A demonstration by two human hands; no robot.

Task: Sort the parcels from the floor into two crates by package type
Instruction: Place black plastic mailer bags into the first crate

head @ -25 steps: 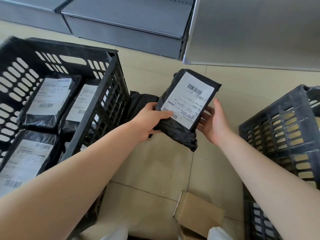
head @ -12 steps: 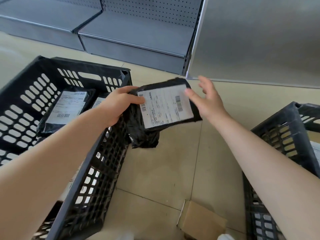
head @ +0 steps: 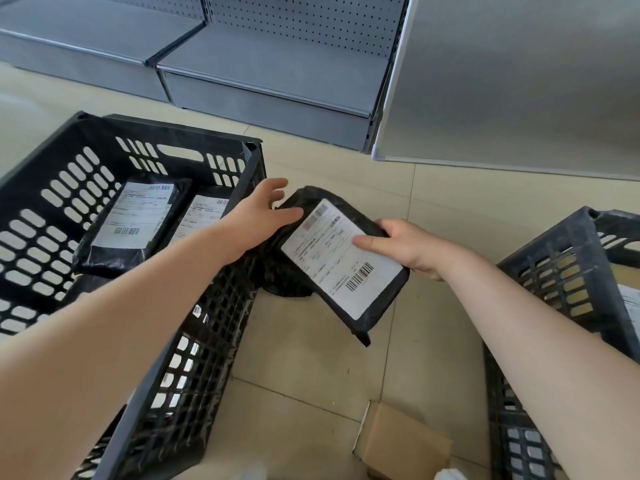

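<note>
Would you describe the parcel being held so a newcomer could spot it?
Between the two black crates, above the floor, the right hand grips a black poly-bag parcel. Unlike those lying in the left crate, it is tilted, mid-air.

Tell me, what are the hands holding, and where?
The right hand pinches a black parcel at its right edge, thumb on the label. The left hand is open, its fingertips touching the parcel's top-left corner.

- Tiled floor [head: 346, 358] (beige, grouted).
- Left crate [head: 194, 341], black, standing on it.
- Right crate [head: 554, 271], black.
- Cardboard box [head: 401, 441], near bottom edge.
- Grey shelving base [head: 270, 109] behind.
</note>
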